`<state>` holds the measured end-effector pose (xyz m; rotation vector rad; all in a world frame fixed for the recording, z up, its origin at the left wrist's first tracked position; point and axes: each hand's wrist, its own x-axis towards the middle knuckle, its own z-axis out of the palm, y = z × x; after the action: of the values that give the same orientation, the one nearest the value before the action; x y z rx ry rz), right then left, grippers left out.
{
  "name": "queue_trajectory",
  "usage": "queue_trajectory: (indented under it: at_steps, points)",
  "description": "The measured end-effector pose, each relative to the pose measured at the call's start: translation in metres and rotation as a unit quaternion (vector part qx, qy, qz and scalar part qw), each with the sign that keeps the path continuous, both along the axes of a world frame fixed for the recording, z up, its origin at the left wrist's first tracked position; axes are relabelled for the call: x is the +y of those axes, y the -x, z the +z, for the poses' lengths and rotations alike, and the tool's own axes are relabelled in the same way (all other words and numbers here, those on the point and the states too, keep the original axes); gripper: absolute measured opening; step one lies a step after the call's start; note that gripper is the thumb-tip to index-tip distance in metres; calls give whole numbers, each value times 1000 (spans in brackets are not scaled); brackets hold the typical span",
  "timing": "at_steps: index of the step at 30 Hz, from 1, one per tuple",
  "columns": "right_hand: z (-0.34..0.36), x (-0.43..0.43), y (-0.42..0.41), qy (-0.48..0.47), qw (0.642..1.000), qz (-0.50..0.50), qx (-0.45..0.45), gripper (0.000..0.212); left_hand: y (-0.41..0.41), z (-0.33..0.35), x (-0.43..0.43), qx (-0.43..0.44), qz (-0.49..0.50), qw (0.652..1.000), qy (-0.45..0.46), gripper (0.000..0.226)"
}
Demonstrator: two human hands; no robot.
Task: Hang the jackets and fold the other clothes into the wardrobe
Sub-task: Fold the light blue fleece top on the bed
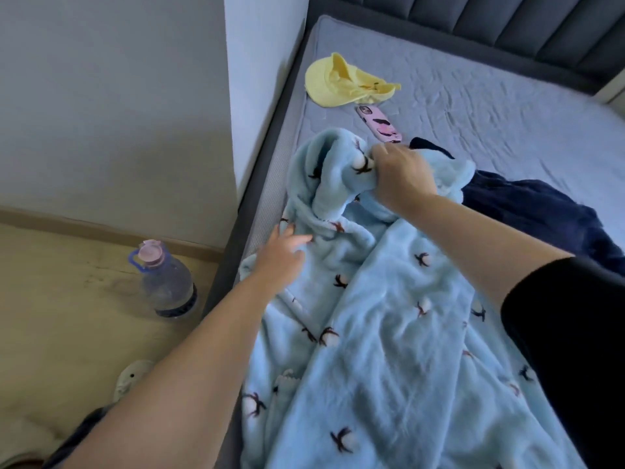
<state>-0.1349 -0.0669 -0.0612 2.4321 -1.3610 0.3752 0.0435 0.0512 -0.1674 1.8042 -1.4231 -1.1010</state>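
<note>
Two hands work the blue fleece robe (389, 316) spread across the bed (507, 106): your right hand (402, 174) bunches its collar, your left hand (282, 255) presses flat, fingers loose, steadying it.

A dark grey upholstered bed frame (236, 231) with a channelled padded headboard (507, 25) is set against a plain white wall (111, 96). A pale grey quilted mattress (473, 106) is fitted. Light wood-effect flooring (67, 299) is noted alongside.
</note>
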Motion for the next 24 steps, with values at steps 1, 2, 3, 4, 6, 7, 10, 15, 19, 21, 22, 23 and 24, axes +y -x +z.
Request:
queue_trajectory:
  at_steps: [1, 2, 3, 4, 6, 7, 10, 15, 19, 21, 22, 23, 24]
  points:
    - [1, 16, 4, 27, 999, 29, -5, 12, 0, 14, 3, 116, 84, 990, 7, 26]
    - [2, 33, 8, 58, 996, 61, -2, 11, 1, 27, 7, 175, 161, 971, 16, 21]
    - [3, 49, 13, 86, 992, 91, 10, 11, 3, 40, 11, 190, 217, 957, 29, 22]
    - [3, 64, 17, 105, 987, 117, 25, 15, 6, 50, 15, 197, 250, 947, 41, 24]
    - [-3, 92, 27, 110, 982, 149, 48, 23, 16, 65, 24, 233, 261, 936, 35, 34]
    - [-9, 105, 33, 106, 980, 161, 53, 24, 22, 71, 31, 262, 243, 934, -7, 42]
    - [-36, 145, 50, 71, 977, 180, 88, 33, 34, 70, 54, 329, 187, 912, -156, 74]
    - [-53, 176, 73, 19, 983, 87, 160, 78, 47, 39, 77, 233, 163, 952, -113, 64]
    - [-46, 177, 95, -75, 986, -43, 141, 74, 43, 29, 85, 364, 238, 887, -154, 54]
    - [-48, 183, 102, -98, 987, -39, 119, 65, 43, 32, 90, 297, 234, 913, -153, 61]
    - [-49, 186, 103, -108, 986, -33, 123, 64, 45, 36, 94, 220, 226, 939, -135, 68]
    - [-50, 187, 103, -122, 984, -24, 130, 65, 47, 40, 96, 117, 215, 965, -96, 77]
    - [-50, 188, 102, -128, 983, -13, 128, 65, 48, 42, 98, -11, 197, 980, -31, 86]
